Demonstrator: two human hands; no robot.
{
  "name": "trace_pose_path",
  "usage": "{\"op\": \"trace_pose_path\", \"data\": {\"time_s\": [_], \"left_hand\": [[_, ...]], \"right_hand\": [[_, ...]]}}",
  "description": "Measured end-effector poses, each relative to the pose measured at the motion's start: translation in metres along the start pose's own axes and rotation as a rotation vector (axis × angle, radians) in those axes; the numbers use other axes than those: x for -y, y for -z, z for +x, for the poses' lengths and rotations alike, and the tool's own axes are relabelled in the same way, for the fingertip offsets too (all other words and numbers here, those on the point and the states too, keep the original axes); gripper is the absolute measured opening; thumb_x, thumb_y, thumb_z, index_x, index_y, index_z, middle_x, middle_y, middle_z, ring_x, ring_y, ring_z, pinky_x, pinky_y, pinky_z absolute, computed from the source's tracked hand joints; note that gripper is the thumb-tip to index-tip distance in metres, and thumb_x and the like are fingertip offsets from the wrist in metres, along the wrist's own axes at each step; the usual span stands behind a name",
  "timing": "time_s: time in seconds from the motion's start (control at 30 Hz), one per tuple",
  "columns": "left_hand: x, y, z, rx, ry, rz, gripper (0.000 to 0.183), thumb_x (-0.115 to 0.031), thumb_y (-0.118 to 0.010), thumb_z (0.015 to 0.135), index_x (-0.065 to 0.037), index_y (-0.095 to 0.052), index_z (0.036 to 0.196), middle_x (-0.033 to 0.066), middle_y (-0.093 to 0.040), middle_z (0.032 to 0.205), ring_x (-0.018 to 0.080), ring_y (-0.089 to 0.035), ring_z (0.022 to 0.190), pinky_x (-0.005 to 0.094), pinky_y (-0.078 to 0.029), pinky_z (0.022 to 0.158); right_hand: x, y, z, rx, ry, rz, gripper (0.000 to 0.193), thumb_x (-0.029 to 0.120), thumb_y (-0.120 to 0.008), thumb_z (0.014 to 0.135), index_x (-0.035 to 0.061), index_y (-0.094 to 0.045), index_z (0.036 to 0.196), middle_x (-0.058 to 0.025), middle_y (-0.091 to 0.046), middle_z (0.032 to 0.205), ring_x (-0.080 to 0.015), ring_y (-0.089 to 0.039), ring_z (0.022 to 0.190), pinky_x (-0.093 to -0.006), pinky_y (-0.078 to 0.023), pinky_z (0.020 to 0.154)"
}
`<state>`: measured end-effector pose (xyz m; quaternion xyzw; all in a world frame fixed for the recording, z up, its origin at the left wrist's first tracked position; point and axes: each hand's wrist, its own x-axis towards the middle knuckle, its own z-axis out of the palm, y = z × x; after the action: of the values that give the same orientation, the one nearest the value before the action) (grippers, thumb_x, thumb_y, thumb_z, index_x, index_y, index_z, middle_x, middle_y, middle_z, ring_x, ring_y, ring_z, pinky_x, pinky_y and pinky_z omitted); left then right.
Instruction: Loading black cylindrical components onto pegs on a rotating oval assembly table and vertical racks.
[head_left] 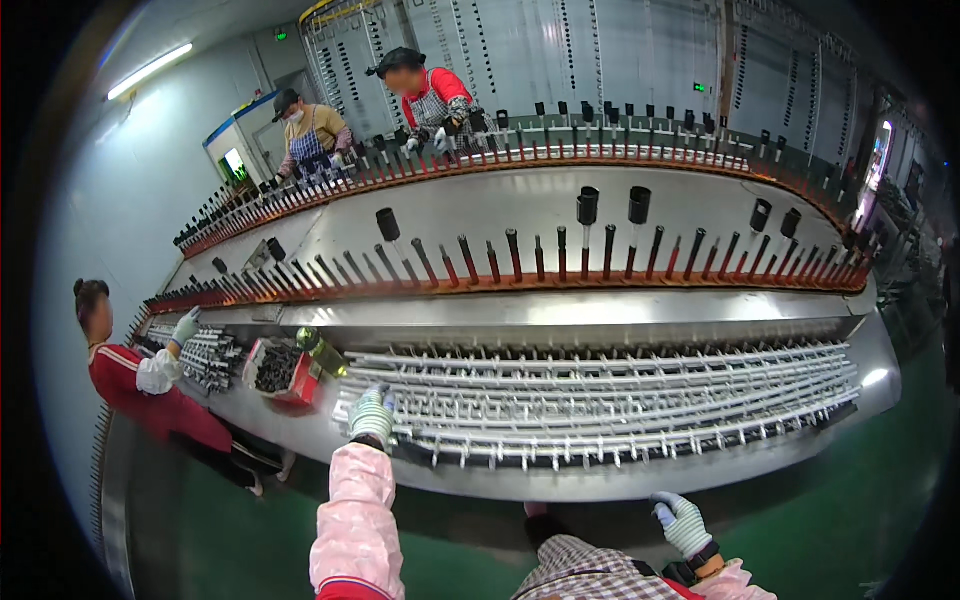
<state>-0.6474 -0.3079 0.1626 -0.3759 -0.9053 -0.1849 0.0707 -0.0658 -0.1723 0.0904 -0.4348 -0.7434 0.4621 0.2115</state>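
My left hand point(371, 414), in a striped glove, is at the left end of a stack of long silver metal rods point(600, 395) lined with short pegs. Its fingers bend over a rod end there; the fingertips are partly hidden. My right hand point(684, 526), gloved the same way, hangs in front of the table's near edge. Its fingers are loosely curled and apart, with nothing in them. The rods lie side by side along the steel table point(480, 482), their pegs pointing various ways.
Left of the rods are a green-tinted bottle point(320, 352) and a red box point(283, 372) of small black parts. A co-worker point(160, 385) reaches over more rods at left. Beyond runs a line of upright spindles point(540, 262), some with black cups. Two more people point(430, 100) work across it.
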Motion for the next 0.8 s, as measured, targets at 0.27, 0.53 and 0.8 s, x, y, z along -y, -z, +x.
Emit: {"op": "trace_pose_path", "data": {"time_s": [0.27,0.53,0.8], "left_hand": [[0.034,-0.122,0.125,0.309,-0.159,0.291,0.033,-0.03,-0.053,0.082,-0.02,-0.058,0.114,0.0055,-0.057,0.119,0.0267,-0.051,0.112,0.045,-0.039,0.093],[0.064,-0.161,0.182,0.394,-0.381,0.501,0.028,-0.033,-0.06,0.077,-0.021,-0.061,0.102,0.0068,-0.059,0.1,0.0254,-0.055,0.097,0.0437,-0.032,0.093],[0.05,-0.135,0.198,0.352,-0.578,0.485,0.025,-0.025,-0.064,0.069,-0.014,-0.059,0.09,0.0092,-0.056,0.094,0.028,-0.053,0.093,0.041,-0.04,0.082]], "right_hand": [[0.093,-0.047,0.135,0.068,0.028,0.055,0.026,0.017,-0.052,0.086,0.0023,-0.06,0.107,-0.0153,-0.063,0.099,-0.0284,-0.062,0.088,-0.0344,-0.048,0.08],[0.111,-0.064,0.215,0.129,-0.021,0.01,0.03,0.017,-0.05,0.089,0.002,-0.056,0.114,-0.0167,-0.062,0.106,-0.0272,-0.06,0.096,-0.0338,-0.046,0.087],[0.105,-0.077,0.228,-0.083,0.013,-0.033,0.03,0.017,-0.049,0.089,0.0013,-0.057,0.113,-0.0153,-0.062,0.105,-0.0268,-0.06,0.096,-0.0334,-0.046,0.086]]}}
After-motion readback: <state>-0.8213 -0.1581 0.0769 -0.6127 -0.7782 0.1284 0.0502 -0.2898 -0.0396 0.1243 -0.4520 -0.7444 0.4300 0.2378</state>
